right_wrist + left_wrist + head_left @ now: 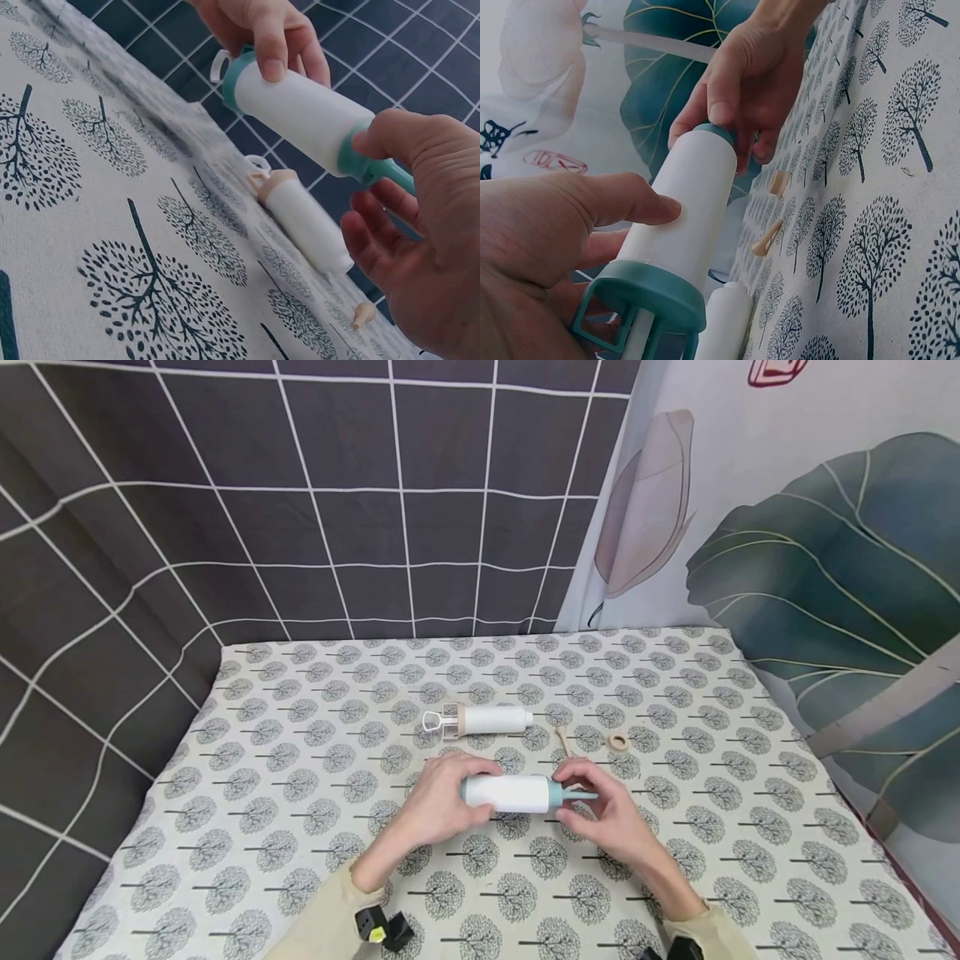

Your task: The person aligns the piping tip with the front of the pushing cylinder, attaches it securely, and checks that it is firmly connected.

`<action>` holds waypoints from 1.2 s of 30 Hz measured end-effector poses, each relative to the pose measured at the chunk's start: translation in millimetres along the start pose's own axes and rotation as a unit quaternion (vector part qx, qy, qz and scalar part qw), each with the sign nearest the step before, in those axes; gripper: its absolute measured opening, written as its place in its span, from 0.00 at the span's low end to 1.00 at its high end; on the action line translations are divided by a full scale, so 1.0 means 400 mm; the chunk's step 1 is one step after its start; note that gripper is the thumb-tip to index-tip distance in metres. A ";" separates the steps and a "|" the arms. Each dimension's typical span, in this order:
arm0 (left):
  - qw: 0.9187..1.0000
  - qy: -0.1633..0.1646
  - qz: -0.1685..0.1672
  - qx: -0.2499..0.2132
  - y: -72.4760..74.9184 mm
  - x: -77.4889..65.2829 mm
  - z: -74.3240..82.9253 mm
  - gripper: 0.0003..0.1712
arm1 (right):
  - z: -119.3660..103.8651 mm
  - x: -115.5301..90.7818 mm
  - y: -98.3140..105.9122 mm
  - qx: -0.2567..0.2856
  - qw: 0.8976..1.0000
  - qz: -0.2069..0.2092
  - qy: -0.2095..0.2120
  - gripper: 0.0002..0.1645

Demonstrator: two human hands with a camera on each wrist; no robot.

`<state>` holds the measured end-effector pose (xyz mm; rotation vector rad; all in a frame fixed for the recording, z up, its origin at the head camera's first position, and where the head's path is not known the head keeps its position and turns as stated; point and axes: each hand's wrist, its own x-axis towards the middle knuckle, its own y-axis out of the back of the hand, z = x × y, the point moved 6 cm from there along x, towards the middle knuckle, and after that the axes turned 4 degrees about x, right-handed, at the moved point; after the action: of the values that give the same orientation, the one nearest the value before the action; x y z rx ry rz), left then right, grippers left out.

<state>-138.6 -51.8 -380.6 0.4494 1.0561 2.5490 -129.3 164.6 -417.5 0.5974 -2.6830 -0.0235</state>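
A white piping syringe (517, 793) with teal ends lies across the head view, its slim teal nozzle (579, 794) pointing right. My left hand (442, 797) grips the rear of its barrel, thumb on the near side. At the front, my right hand (607, 802) pinches the teal collar (352, 150) between thumb and fingers, with the nozzle running into the palm side. The left wrist view shows the teal rear frame (652, 289) with a white plunger rod (637, 334) inside it.
Behind lies a second white syringe (495, 720) with a beige collar and pull ring. To its right are a small beige nozzle (563, 741) and a beige ring (617, 741). The tree-print cloth (300, 827) covers the table, with a dark gridded curtain (337, 527) behind.
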 end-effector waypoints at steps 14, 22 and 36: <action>1.000 -0.001 -0.001 0.009 -0.001 0.000 0.001 0.26 | 0.012 -0.007 0.004 -0.030 0.999 0.025 -0.023 0.21; 1.000 0.000 -0.002 0.015 -0.002 0.001 0.001 0.27 | 0.015 -0.005 0.008 -0.026 0.998 0.033 -0.035 0.21; 1.000 0.014 -0.011 0.009 -0.006 -0.001 0.003 0.26 | 0.025 -0.008 0.011 -0.045 0.995 0.055 -0.070 0.18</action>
<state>-137.4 -49.5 -381.4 0.4060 1.0898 2.5355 -132.3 169.0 -427.4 0.4356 -2.8283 -0.1602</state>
